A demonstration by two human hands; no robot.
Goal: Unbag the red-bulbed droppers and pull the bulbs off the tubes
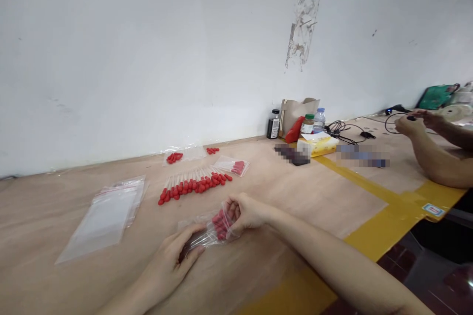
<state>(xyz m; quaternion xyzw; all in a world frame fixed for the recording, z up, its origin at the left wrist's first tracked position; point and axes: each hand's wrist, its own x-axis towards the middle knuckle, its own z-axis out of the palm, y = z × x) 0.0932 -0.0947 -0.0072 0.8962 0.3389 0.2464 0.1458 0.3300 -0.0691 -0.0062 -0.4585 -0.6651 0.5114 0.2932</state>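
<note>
A clear plastic zip bag [210,237] lies low over the table between my hands. Inside it are several droppers [220,225], thin clear tubes with red rubber bulbs, their red ends to the right. My left hand [175,255] grips the bag's left end between thumb and fingers. At the right end, by the red bulbs, my right hand [246,214] has its curled fingers closed on the bag's edge. Just beyond, a row of loose droppers [195,184] lies on the table, red bulbs toward me. A stack of flat zip bags [105,214] rests to the left.
Behind the row lie a filled bag [236,166], loose red bulbs [213,150] and a clear bag with red bulbs [190,153]. Farther right stand a black bottle [273,125], a beige bag [295,108], a tissue pack [318,145] and cables [342,130]. Another person's hands [412,125] work at far right.
</note>
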